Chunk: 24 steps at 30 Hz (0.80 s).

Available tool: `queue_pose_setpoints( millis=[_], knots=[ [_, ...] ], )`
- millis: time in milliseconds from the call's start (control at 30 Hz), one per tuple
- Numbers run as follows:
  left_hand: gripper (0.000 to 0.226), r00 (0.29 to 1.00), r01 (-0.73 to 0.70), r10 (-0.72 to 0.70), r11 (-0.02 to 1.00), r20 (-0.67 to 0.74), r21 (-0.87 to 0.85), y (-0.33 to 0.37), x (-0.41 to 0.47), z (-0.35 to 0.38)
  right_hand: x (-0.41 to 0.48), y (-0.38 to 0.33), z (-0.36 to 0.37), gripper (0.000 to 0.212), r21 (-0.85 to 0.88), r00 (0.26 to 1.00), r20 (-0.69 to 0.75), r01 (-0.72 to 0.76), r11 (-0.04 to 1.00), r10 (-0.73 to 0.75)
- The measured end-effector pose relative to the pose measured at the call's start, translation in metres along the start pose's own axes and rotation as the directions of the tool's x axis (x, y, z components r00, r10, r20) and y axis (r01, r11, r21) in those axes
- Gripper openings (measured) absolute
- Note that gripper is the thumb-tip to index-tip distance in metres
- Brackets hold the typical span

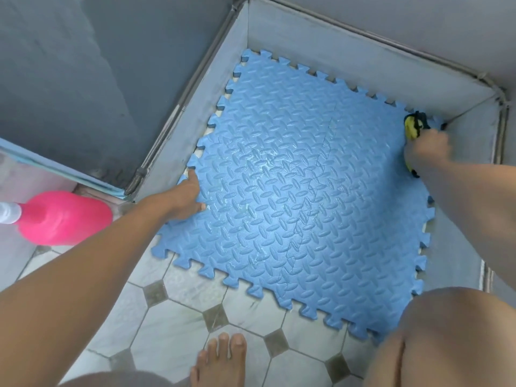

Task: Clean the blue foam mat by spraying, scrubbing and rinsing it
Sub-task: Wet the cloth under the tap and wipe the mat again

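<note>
While the blue foam mat [307, 191] lies flat on the tiled floor [173, 325], its far edges against the grey walls of a corner, the left hand [185, 195] presses on its left edge with fingers spread flat, gripping nothing. At the far right corner, the right hand [427, 150] is clamped around a yellow-and-black scrubbing brush [414, 125]. A pink spray bottle [61, 217] stands left, off the mat.
</note>
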<state>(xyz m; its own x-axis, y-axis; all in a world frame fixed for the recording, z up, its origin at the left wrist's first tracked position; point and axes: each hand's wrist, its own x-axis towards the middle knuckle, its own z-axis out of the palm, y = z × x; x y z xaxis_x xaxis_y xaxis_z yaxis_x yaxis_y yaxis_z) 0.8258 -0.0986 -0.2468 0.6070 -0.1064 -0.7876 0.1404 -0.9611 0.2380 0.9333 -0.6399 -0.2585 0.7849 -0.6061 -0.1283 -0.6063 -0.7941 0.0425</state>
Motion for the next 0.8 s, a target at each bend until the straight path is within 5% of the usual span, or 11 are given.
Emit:
queue_pose_setpoints(
  millis=[167,300,433,567,633,700,800],
  knots=[
    [0.103,1.000,0.007,-0.007,1.000,0.001,0.019,0.004,-0.003,-0.004,-0.059,-0.122,-0.003,0.034,0.222,0.947,0.013,0.309,0.925,-0.320],
    [0.105,1.000,-0.012,0.012,1.000,-0.026,-0.028,0.001,-0.006,-0.003,-0.167,-0.181,0.006,0.028,0.296,0.738,-0.063,0.656,0.694,-0.672],
    [0.104,0.996,-0.053,0.048,0.996,-0.078,-0.066,-0.001,-0.009,0.002,-0.250,-0.176,0.021,0.031,0.306,0.446,-0.004,0.852,0.424,-0.895],
    [0.104,0.993,-0.072,0.063,0.993,-0.101,-0.092,-0.005,-0.007,0.005,-0.307,-0.127,0.023,0.041,0.335,-0.070,0.201,0.942,0.001,-0.977],
    [0.104,0.993,-0.062,0.051,0.993,-0.109,-0.102,-0.007,-0.005,0.005,-0.318,-0.105,0.016,0.044,0.338,-0.198,0.284,0.936,-0.095,-0.938],
    [0.102,0.992,-0.064,0.051,0.992,-0.117,-0.108,-0.011,-0.006,0.009,-0.317,-0.099,0.016,0.047,0.342,-0.124,0.311,0.939,-0.010,-0.942],
    [0.088,0.983,-0.120,0.097,0.981,-0.153,-0.150,-0.018,-0.018,0.024,-0.314,-0.111,0.019,0.046,0.356,0.142,0.246,0.907,0.225,-0.959]
  ],
)
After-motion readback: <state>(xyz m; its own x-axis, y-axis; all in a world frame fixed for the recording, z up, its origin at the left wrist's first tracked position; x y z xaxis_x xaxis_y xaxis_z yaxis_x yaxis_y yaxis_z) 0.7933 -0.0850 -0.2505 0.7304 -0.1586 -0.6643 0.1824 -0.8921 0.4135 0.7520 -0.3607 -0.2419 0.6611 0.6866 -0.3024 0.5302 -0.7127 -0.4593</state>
